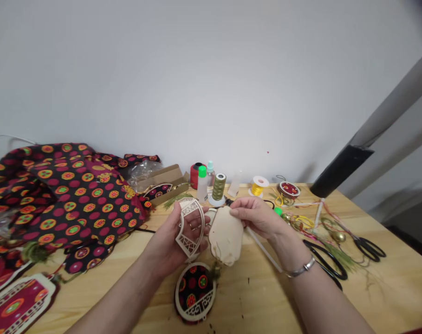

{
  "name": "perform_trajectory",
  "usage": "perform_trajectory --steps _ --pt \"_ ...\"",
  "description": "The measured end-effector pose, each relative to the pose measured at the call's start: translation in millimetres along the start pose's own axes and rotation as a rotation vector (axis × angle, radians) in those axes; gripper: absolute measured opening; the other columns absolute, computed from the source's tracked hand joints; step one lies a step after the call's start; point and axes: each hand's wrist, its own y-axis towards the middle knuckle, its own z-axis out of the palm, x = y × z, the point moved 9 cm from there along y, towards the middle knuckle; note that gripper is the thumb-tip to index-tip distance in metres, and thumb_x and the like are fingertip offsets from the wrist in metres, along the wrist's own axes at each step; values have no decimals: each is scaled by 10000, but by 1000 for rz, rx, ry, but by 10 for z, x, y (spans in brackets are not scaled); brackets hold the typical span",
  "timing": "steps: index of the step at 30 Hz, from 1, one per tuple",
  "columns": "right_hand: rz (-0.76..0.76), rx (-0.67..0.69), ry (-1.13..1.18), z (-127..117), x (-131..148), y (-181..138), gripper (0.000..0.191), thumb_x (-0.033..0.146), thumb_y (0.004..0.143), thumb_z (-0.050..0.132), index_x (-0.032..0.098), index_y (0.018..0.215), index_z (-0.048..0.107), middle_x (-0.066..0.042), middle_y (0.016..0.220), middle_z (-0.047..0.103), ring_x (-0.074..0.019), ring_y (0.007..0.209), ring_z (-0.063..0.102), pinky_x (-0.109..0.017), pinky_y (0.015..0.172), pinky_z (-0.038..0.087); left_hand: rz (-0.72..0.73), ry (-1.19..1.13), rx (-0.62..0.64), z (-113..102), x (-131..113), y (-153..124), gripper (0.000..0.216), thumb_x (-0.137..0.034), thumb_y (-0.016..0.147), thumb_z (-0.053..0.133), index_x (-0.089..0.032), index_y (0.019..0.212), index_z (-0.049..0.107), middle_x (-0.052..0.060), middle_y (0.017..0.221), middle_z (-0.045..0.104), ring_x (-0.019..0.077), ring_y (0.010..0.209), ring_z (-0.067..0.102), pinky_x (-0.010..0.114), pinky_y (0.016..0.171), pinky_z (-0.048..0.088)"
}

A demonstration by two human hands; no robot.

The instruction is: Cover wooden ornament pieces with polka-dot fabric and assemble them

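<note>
My left hand (172, 241) is closed around a pale wooden cut-out frame (190, 227) with lattice patterns, held upright above the table. My right hand (257, 215) pinches the top of a plain cream oval panel (226, 236) that hangs beside the frame, almost touching it. A silver bracelet (303, 267) sits on my right wrist. Below both hands, a finished oval piece (195, 292) with dotted dark fabric inside a wooden frame lies flat on the wooden table (388, 297).
Dotted dark fabric (68, 190) is piled at the left, with framed red pieces (17, 304) at the front left. Thread spools (218, 188), small bottles (202, 183) and a cardboard box (164, 178) stand at the back. Black scissors (327, 264) and tangled cords (301, 220) lie at the right.
</note>
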Motion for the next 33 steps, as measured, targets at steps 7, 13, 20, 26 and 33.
perform_trajectory --steps 7,13,20,26,33 --pt "2 -81 -259 -163 -8 8 209 349 661 712 143 691 693 41 492 546 -48 406 422 -182 413 311 27 -32 63 2 -36 -42 585 -516 862 389 -28 1085 622 188 1008 647 197 720 592 263 520 442" --pt "-58 -140 -472 -141 73 0 187 316 701 650 141 686 715 31 527 541 -66 476 391 -197 448 283 -43 19 162 157 51 -118 674 -552 864 329 16 1076 625 184 859 626 185 677 541 248 511 402" --pt "-118 -117 -595 -70 105 -17 221 337 755 605 152 743 726 28 584 557 -94 549 419 -217 510 295 -125 128 200 130 217 -124 738 -602 848 287 8 1087 626 137 693 570 149 610 487 210 485 338" --pt "-103 -98 -478 -30 128 -32 551 579 848 390 136 831 718 -25 671 625 -130 598 506 -242 546 348 -115 132 159 79 196 -116 731 -578 865 270 18 1116 613 123 678 552 145 609 468 207 472 320" --pt "-186 -330 -339 -310 254 -62 559 649 765 482 140 805 710 -55 744 660 -156 707 568 -256 629 409 -37 40 102 86 44 -131 697 -574 852 329 1 1114 622 139 702 581 162 625 497 222 495 359"
